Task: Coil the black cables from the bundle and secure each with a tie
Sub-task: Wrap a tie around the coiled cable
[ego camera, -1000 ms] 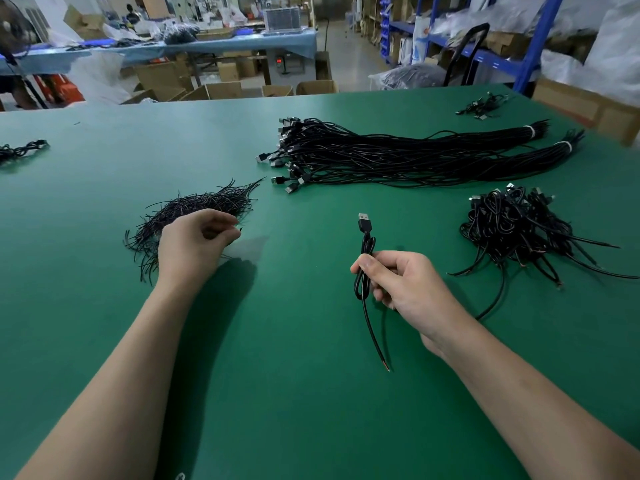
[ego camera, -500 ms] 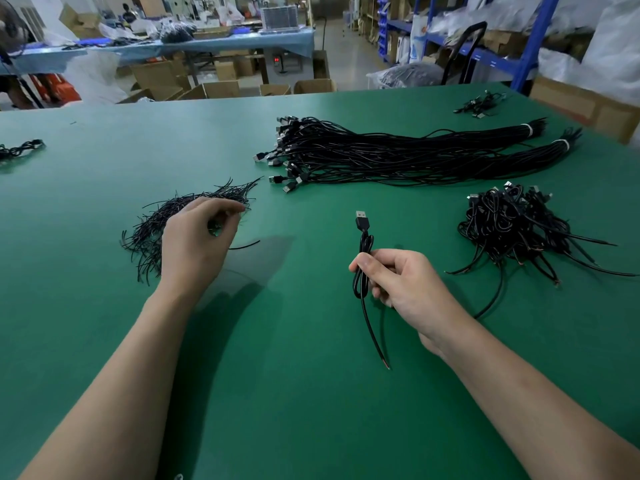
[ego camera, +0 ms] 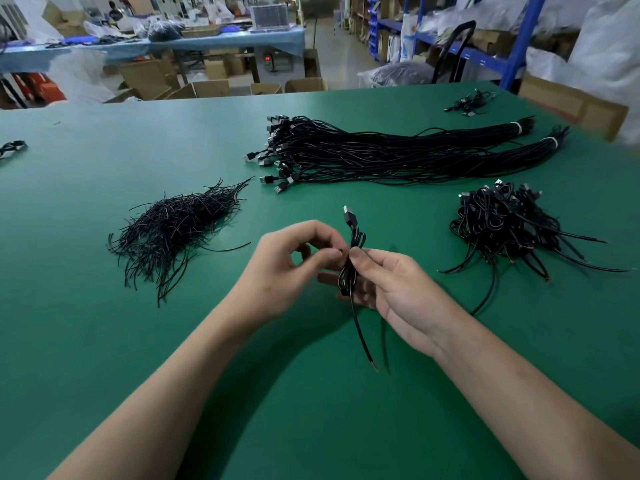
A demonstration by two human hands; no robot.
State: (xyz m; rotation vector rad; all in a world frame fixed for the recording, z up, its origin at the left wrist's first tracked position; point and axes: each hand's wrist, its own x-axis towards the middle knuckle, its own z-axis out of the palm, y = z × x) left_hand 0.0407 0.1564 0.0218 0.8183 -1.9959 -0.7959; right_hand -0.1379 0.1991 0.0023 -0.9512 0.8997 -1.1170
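Both hands meet over the near middle of the green table [ego camera: 104,341], closed on one cable [ego camera: 347,277]. The right hand [ego camera: 398,289] reaches in from the lower right with its palm turned up and to the left. Its thumb presses the cable, folded into a slim coil, against fingers spread beneath it. The coil is held clear of the table. Its plug [ego camera: 348,214] points away from the person, and a loose tail [ego camera: 362,336] hangs toward them.

The left hand [ego camera: 287,271] comes in from the lower left with its wrist bent and fingers curled. Its thumb and forefinger pinch the coil's left side, right beside the right thumb. I cannot tell whether a tie is held between those fingertips.

To the left, well apart from the hands, lies a loose heap of thin black ties [ego camera: 176,230]. To the right sits a pile of finished coils [ego camera: 502,223]. Beyond both, the long bundle [ego camera: 381,154] stretches across the table, with its plugs at the left end and white bands [ego camera: 516,127] near the right.
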